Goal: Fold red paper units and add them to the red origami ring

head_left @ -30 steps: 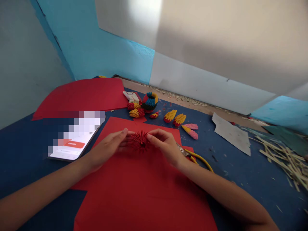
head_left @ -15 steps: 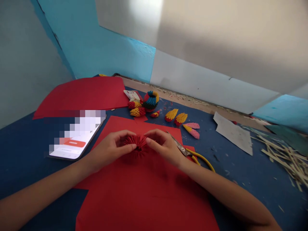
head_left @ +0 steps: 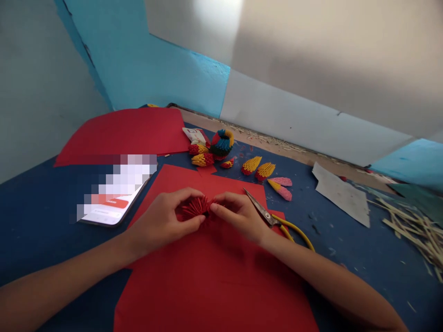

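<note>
Between my two hands is a red folded-paper ring (head_left: 194,208), its pointed paper pieces fanning out around a small dark middle. My left hand (head_left: 173,214) curls around its left side, thumb below and fingers above. From the right, my right hand (head_left: 238,213) pinches at the ring's right edge, thumb and fingertips together. Both hands are over red paper sheets (head_left: 214,276). Just beyond my right hand lies a pair of scissors (head_left: 268,217) with yellow handles, its blades pointing away to the upper left.
A phone (head_left: 117,196) with a lit screen lies left. Behind are a multicoloured paper ring (head_left: 222,144), yellow-and-red folded pieces (head_left: 251,165), pink-and-yellow pieces (head_left: 281,188) and a red sheet stack (head_left: 128,136). Grey paper (head_left: 342,193) and paper strips (head_left: 411,226) lie right on the blue table (head_left: 360,263).
My left hand has wrapped further around the red ring, which is now tilted and partly hidden. My right fingers have closed on its right edge. The whole view has shifted slightly.
</note>
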A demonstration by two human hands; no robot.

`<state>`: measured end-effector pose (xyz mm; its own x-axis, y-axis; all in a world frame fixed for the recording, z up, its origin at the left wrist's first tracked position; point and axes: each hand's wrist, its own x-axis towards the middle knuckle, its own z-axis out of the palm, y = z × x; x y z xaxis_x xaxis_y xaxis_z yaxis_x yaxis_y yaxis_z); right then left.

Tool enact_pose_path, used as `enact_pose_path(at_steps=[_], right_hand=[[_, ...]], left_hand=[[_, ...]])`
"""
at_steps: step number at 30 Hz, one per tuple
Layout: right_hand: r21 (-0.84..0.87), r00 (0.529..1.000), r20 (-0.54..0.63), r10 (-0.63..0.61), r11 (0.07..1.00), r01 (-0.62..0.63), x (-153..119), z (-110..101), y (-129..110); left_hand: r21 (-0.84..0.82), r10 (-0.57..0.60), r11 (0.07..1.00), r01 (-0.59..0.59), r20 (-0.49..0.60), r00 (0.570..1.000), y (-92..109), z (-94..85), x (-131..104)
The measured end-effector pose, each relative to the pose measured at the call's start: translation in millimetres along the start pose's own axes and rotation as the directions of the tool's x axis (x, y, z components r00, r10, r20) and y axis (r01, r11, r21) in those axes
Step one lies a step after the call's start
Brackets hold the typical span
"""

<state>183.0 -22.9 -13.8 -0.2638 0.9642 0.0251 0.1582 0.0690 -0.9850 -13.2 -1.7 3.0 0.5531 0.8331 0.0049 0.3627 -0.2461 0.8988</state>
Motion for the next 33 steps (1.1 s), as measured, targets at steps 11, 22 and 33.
enact_pose_path(at_steps=[11, 22, 33], right_hand=[[-0.066, 0.996, -0.019, -0.086, 0.994, 0.085, -2.3, 3.9, 3.7], [-0.154, 0.995, -0.05, -0.083, 0.985, 0.075, -5.0, 5.0, 2.7], [-0.17, 0.994, -0.051, -0.098, 0.982, 0.088, -4.9, 5.8, 2.6]], left_hand=[[0.262, 0.149, 0.958, -0.119, -0.095, 0.984, 6.0, 4.8, -0.5], [0.29, 0.203, 0.94, -0.177, -0.064, 0.977, 6.9, 5.8, -1.4], [0.276, 0.17, 0.95, -0.147, -0.061, 0.984, 6.8, 5.2, -1.2]])
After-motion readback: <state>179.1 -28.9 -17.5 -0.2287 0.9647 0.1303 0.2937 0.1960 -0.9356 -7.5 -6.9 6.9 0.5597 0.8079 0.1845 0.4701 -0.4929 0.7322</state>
